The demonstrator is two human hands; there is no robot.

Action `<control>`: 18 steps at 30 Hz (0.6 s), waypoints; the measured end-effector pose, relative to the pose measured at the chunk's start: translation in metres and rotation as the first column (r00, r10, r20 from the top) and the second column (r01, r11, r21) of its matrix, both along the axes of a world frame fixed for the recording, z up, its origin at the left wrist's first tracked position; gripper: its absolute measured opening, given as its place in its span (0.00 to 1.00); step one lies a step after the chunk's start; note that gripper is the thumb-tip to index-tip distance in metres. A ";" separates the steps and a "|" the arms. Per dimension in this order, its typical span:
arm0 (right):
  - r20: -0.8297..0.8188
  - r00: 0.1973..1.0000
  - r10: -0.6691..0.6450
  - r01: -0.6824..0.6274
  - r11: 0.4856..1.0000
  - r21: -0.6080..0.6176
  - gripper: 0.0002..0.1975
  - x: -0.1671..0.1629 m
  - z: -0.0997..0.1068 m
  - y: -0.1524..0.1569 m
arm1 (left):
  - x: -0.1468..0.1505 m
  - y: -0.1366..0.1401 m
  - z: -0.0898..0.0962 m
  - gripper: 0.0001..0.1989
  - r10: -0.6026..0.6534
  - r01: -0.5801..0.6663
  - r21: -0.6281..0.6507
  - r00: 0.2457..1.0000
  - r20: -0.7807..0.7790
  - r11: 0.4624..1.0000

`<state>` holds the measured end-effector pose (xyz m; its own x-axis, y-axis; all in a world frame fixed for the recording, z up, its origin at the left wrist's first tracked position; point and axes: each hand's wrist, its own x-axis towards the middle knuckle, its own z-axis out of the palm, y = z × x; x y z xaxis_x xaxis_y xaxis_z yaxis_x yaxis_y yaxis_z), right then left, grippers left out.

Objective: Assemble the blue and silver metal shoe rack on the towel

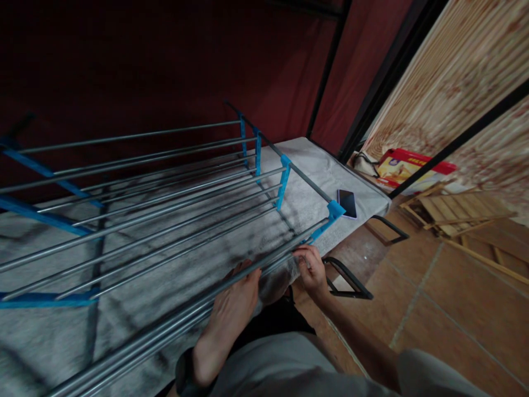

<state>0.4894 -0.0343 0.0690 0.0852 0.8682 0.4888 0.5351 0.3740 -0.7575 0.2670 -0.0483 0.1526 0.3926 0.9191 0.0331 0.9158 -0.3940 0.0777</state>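
A rack of thin metal tubes with blue plastic brackets (284,182) lies on its side on a bed-like surface covered with a grey fleecy cloth (314,160). My left hand (235,300), with a dark watch on its wrist, is closed over the nearest metal tubes (173,325). Its fingertips pass behind them, partly out of sight. Close to the near blue bracket (326,223), my right hand (313,271) pinches the end portion of the lower tube. Whether that tube end sits in the bracket is hard to see.
A phone (347,203) lies on the cloth beyond the near bracket. Black metal loops (349,278) stick out below the surface's edge. On the tiled floor at right are a wooden slatted piece (463,209) and a red and yellow box (409,168). A dark red wall rises behind.
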 end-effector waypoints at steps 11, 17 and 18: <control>-0.081 0.980 -0.183 0.196 0.958 0.208 0.10 0.020 0.042 0.001 | -0.003 -0.005 -0.003 0.18 -0.008 0.009 0.029 1.000 -0.026 1.000; -0.126 0.897 -0.423 0.440 0.833 0.335 0.08 0.040 0.085 0.020 | -0.005 -0.016 -0.005 0.21 -0.097 0.102 0.213 0.995 -0.037 0.972; -0.128 0.899 -0.419 0.437 0.840 0.321 0.11 0.043 0.088 0.025 | -0.004 -0.019 -0.003 0.22 -0.147 0.149 0.258 0.989 -0.027 0.955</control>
